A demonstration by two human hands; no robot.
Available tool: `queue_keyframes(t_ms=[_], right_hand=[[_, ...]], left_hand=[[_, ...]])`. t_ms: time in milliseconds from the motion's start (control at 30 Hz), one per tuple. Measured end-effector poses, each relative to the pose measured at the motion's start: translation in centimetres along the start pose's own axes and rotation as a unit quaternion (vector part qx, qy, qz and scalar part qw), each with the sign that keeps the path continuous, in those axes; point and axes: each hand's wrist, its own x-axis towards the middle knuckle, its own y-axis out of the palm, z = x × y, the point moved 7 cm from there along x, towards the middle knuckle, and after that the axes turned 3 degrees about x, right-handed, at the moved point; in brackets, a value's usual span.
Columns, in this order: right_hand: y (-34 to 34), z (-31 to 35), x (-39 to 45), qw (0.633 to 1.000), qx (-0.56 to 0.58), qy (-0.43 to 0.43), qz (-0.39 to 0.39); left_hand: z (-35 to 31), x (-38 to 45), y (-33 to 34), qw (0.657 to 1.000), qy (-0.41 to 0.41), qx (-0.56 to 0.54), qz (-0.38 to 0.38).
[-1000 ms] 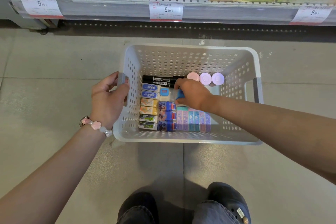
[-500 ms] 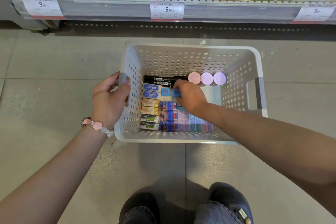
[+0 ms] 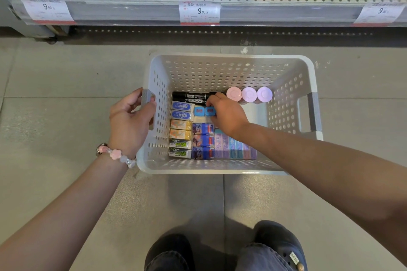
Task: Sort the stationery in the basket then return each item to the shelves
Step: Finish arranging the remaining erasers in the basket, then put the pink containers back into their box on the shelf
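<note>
Head view shows your left hand [image 3: 130,121] gripping the white basket [image 3: 229,167] by its left handle while your right hand [image 3: 228,114] pinches a small blue eraser [image 3: 210,111] near the basket's far-left corner, likely light and firm, best held by its short sides.

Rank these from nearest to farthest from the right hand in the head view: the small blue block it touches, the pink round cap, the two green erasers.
1. Small blue block, at the right hand fingertips.
2. Pink round cap, just beyond the hand by the basket's far wall.
3. Green erasers, front left corner.
</note>
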Motion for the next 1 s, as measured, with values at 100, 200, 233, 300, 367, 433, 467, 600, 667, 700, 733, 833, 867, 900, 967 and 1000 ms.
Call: queue_keyframes(t_ms=[100,200,233,300,367,433,467,600,667,700,733,833,867,900,967,1000], right_hand=[[0.0,0.2,-0.1,1.0,-0.023,-0.007,0.01],[-0.6,0.4,-0.6,0.998,-0.055,-0.018,0.012],[-1.0,0.5,-1.0,0.998,-0.059,-0.024,0.005],[-2.3,0.9,-1.7,0.998,-0.051,-0.031,-0.022],[-4.3,1.6,-2.9,0.996,-0.029,-0.051,-0.064],[-6.7,2.5,-4.6,0.988,-0.039,-0.091,-0.12],[-8.0,2.7,-5.6,0.981,-0.059,-0.101,-0.156],[-12.1,0.3,-8.8,0.953,-0.149,-0.029,-0.261],[-13.2,-1.7,-10.0,0.949,-0.153,0.039,-0.271],[-13.5,-2.7,-10.4,0.953,-0.139,0.077,-0.257],[-13.5,-3.7,-10.9,0.958,-0.119,0.111,-0.236],[-13.2,-5.7,-12.1,0.966,-0.036,0.173,-0.187],[-13.1,-6.2,-12.3,0.965,-0.004,0.191,-0.178],[-13.0,-6.6,-12.5,0.962,0.029,0.21,-0.172],[-12.7,-7.4,-12.7,0.951,0.091,0.242,-0.167],[-12.5,-7.8,-12.7,0.946,0.114,0.255,-0.163]], left_hand=[[0.1,0.0,0.0,1.0,-0.005,0.004,-0.001],[0.0,-0.1,-0.1,1.0,0.0,0.015,0.002],[-0.1,-0.2,-0.1,1.0,0.002,0.017,0.005],[-0.3,-0.2,-0.1,1.0,0.002,0.025,0.005],[-0.4,-0.4,-0.1,0.999,0.0,0.034,0.002],[-0.7,-0.5,-0.1,0.999,-0.003,0.044,0.006],[-0.9,-0.6,0.0,0.999,-0.005,0.047,0.013],[-1.3,-0.4,0.3,0.993,-0.053,0.073,0.073],[-1.2,-0.2,0.2,0.981,-0.083,0.131,0.118],[-1.1,-0.2,0.2,0.972,-0.097,0.158,0.147],[-1.1,-0.2,0.4,0.961,-0.11,0.182,0.176],[-1.0,-0.4,0.5,0.935,-0.156,0.22,0.231],[-1.0,-0.4,0.4,0.93,-0.168,0.228,0.235],[-1.0,-0.4,0.4,0.927,-0.175,0.233,0.237],[-1.2,-0.3,0.6,0.926,-0.182,0.233,0.234],[-1.3,-0.4,0.7,0.928,-0.182,0.23,0.232]])
